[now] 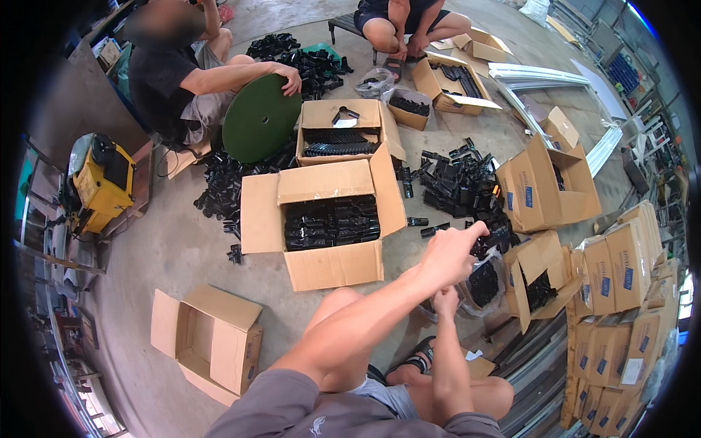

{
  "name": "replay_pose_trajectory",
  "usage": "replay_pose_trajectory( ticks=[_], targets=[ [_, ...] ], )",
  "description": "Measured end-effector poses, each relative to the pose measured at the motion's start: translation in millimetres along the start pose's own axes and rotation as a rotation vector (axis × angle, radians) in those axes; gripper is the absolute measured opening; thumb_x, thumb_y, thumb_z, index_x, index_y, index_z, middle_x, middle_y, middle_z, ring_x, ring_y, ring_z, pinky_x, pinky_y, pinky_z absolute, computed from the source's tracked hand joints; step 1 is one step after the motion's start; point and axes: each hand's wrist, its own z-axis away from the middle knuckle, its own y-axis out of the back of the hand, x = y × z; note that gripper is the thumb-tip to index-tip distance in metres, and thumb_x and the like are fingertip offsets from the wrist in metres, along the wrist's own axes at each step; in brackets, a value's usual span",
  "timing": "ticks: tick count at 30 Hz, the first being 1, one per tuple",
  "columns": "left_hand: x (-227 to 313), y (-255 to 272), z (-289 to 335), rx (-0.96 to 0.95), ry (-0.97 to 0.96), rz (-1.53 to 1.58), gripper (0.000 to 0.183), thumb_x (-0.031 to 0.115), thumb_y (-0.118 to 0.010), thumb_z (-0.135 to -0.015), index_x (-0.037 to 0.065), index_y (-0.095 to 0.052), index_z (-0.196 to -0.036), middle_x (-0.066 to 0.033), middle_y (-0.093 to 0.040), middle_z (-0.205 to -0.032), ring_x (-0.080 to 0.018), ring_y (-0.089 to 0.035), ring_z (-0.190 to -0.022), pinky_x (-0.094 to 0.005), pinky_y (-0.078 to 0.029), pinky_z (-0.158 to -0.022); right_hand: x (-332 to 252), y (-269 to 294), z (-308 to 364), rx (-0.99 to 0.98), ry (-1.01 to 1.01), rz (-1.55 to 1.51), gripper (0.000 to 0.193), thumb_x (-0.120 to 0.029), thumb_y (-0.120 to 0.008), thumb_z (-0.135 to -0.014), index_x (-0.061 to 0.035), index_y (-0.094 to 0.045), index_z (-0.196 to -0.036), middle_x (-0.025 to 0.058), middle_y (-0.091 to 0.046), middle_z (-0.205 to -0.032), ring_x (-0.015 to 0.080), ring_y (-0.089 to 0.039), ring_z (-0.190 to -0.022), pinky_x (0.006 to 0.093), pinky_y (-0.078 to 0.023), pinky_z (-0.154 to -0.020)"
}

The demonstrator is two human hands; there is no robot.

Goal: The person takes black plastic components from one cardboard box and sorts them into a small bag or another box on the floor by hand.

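Observation:
My left hand [454, 252] reaches across in front of me, beside a heap of black plastic parts [461, 179] on the floor. One of its fingers sticks out; the others curl down, and what they hold, if anything, is hidden. Just below it my right hand [445, 300] is closed, next to a clear plastic bag [485, 286] of small black pieces. Its grip is also hidden from view. Ahead of my knees stands an open cardboard box [334, 266] with black parts packed in rows. Behind that, another open carton [339, 113] contains similar parts.
An empty carton [248, 358] lies open at my left. Cartons [537, 186] and stacked boxes [617, 343] line my right. A co-worker at left steadies a green disc [263, 120]; another person [398, 29] sits at the back. A yellow machine [106, 186] stands far left.

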Motion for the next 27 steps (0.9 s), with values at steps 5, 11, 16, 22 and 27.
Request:
replay_pose_trajectory(
  ticks=[5,11,16,22,27],
  targets=[
    [4,6,-7,-0.083,0.191,0.302,0.053,0.011,-0.078,-0.080,0.012,-0.057,-0.129,-0.0196,-0.068,-0.121,-0.0360,-0.066,-0.114,-0.0418,-0.053,-0.093,-100,95,14,0.158,-0.049,-0.888,0.018,-0.010,-0.069,-0.094,0.0008,-0.067,-0.109,0.0046,-0.069,-0.097,0.0090,-0.062,-0.079,0.0235,-0.052,-0.070],
    [6,7,1,-0.173,0.252,0.962,0.057,-0.007,-0.068,-0.088,0.006,-0.045,-0.139,-0.0193,-0.070,-0.110,-0.0178,-0.067,-0.097,-0.0304,-0.056,-0.082,-215,213,46,0.036,0.209,-0.961,0.027,-0.004,-0.066,-0.094,0.0045,-0.066,-0.120,0.0090,-0.070,-0.103,0.0129,-0.067,-0.085,0.0265,-0.056,-0.079],
    [22,-4,9,-0.278,0.275,1.076,0.055,-0.004,-0.069,-0.089,0.006,-0.044,-0.138,-0.0174,-0.071,-0.111,-0.0171,-0.069,-0.097,-0.0296,-0.056,-0.082,-233,255,68,0.098,0.434,-0.807,0.022,0.001,-0.066,-0.093,0.0047,-0.068,-0.115,0.0095,-0.072,-0.100,0.0125,-0.068,-0.087,0.0256,-0.056,-0.078],
    [38,-14,29,-0.324,0.284,1.168,0.057,0.002,-0.072,-0.090,0.007,-0.043,-0.139,-0.0148,-0.072,-0.110,-0.0179,-0.070,-0.097,-0.0302,-0.056,-0.083,-225,250,84,0.232,0.491,-0.660,0.017,0.002,-0.071,-0.089,0.0038,-0.073,-0.106,0.0094,-0.075,-0.097,0.0111,-0.069,-0.087,0.0251,-0.055,-0.077],
    [36,-26,32,-0.280,0.264,1.117,0.059,-0.002,-0.071,-0.089,0.007,-0.042,-0.140,-0.0144,-0.071,-0.112,-0.0165,-0.068,-0.099,-0.0316,-0.056,-0.085,-217,243,84,0.369,0.600,-0.597,0.018,0.002,-0.072,-0.088,0.0032,-0.073,-0.106,0.0097,-0.075,-0.094,0.0110,-0.068,-0.084,0.0251,-0.055,-0.075]
  ],
)
